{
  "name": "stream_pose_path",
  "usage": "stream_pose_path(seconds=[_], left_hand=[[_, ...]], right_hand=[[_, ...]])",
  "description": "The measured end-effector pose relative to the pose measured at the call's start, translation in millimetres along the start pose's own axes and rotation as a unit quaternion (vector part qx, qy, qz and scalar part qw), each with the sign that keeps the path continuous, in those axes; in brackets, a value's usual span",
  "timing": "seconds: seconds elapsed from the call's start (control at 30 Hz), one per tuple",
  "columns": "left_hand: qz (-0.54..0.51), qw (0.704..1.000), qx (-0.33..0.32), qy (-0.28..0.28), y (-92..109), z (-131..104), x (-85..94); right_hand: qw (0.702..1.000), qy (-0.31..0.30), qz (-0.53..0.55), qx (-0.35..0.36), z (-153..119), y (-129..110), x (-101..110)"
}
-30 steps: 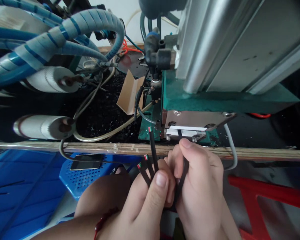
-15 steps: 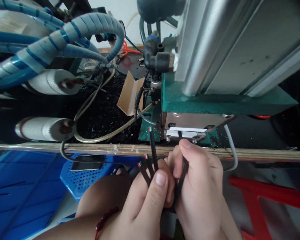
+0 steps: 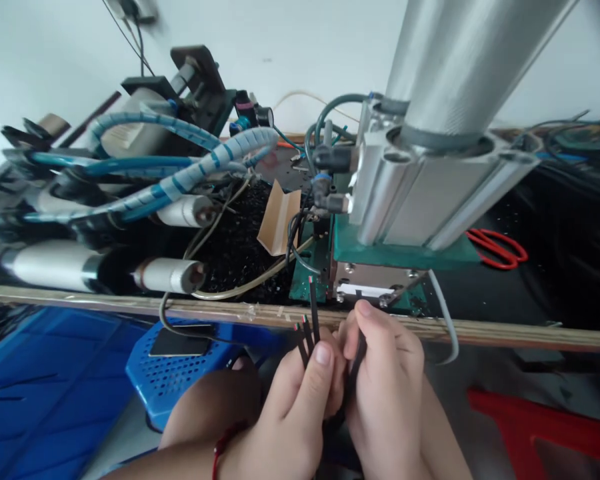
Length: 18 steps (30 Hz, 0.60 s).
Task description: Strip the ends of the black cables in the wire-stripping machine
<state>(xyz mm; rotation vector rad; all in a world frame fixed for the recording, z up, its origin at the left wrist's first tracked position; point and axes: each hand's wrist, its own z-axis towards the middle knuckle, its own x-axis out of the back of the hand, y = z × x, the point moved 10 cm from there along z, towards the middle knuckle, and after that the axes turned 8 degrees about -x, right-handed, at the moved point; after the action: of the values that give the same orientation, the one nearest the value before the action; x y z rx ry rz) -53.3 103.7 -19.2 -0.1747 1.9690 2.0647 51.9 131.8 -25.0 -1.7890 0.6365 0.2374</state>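
Between thumb and fingers, my left hand grips several black cables, whose cut ends show small red, white and green wire tips pointing up. Close beside it, my right hand pinches a black cable just in front of the press. The end of that cable is at the narrow slot between the metal jaw plates, where white strips lie. How deep it sits in the slot I cannot tell. Above the jaws stands the pneumatic press, with a green plate and a silver cylinder.
The wooden bench edge runs across in front. On the left are white rollers, blue spiral-wrapped hoses and a folded cardboard piece among black scraps. Red-handled scissors lie at right. Below are a blue stool and a red stool.
The camera view has tilted up and back, so more of the press and wall shows. The jaw plates now look closer together. Both hands keep their hold on the cables.
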Motion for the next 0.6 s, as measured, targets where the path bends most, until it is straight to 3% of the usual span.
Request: stream_pose_path(seconds=[0.2,0.37,0.47,0.6], left_hand=[[-0.010,1.000,0.002,0.009,-1.9,2.0,-0.2],[-0.020,1.000,0.021,0.011,-7.8,-0.4,3.1],[-0.031,0.999,0.030,0.010,-7.8,-5.4,6.3],[-0.032,0.999,0.031,0.002,-2.1,-14.3,11.3]], right_hand=[[1.000,-0.015,0.011,0.024,3.7,-2.4,-5.0],[0.997,-0.063,0.019,0.035,0.4,8.9,-6.7],[0.988,-0.110,-0.026,0.109,-10.0,2.1,-11.2],[0.951,-0.160,-0.109,0.242,-34.5,-21.6,-23.1]])
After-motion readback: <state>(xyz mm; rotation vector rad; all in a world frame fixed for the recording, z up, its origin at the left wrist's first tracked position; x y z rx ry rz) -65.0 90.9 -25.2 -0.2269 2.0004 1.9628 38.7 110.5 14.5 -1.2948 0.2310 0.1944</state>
